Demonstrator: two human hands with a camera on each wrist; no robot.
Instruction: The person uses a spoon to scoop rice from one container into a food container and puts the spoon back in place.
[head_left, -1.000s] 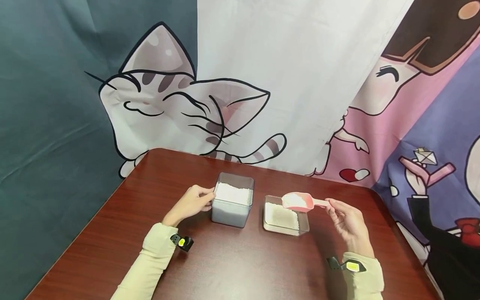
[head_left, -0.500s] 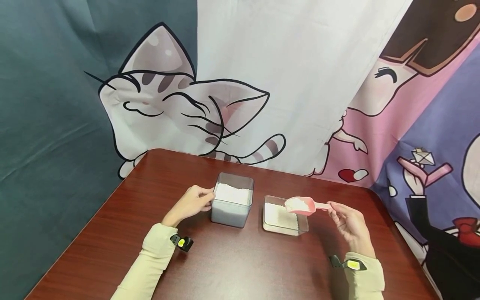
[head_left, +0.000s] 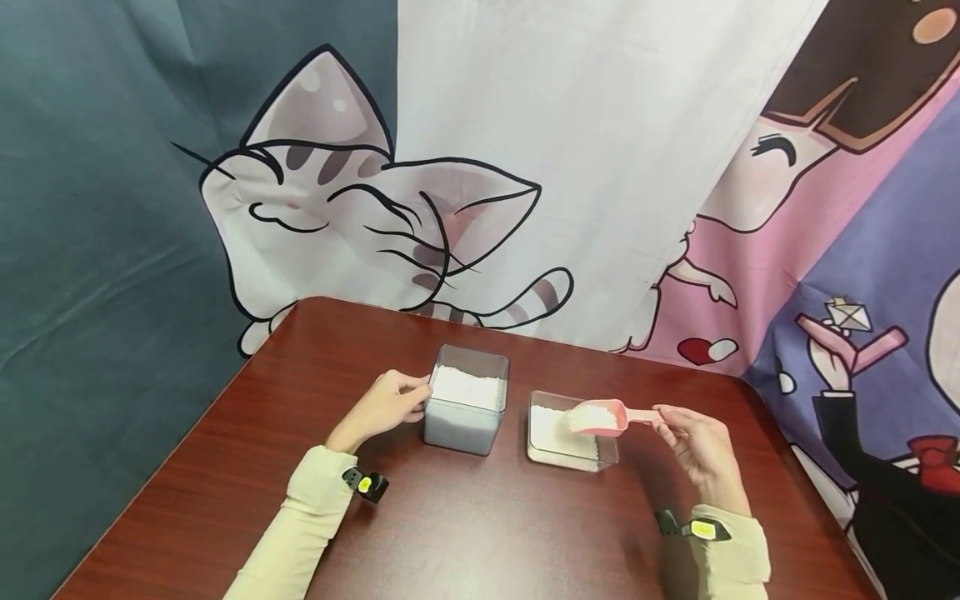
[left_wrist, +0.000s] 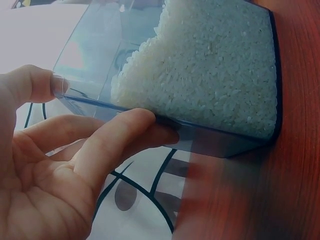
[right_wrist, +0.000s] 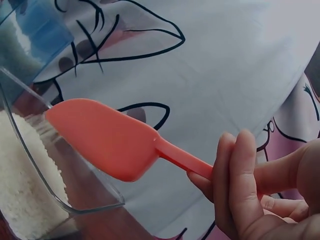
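My left hand (head_left: 382,406) pinches the near left edge of a tall, bluish clear container (head_left: 459,425) of white rice (left_wrist: 215,65). In the left wrist view, thumb and fingers are on its wall and rim. My right hand (head_left: 699,446) holds a pink scoop (right_wrist: 107,137) by its handle, fingers and thumb together. The scoop carries rice and hangs over the right part of a shallow clear box (head_left: 562,460), its mouth pointing left. Rice reaches the scoop's front lip. More rice (right_wrist: 30,185) lies inside that box; the scoop hides part of it.
Both containers stand on a reddish-brown wooden table (head_left: 465,533), the tall one left of the shallow one. Behind the table hangs a cloth backdrop (head_left: 600,167) with cartoon drawings. Each wrist wears a black strap (head_left: 367,485).
The scoop has come down slightly and a little to the right, and its rice has shifted toward the front lip. My left hand and both containers stay in place.
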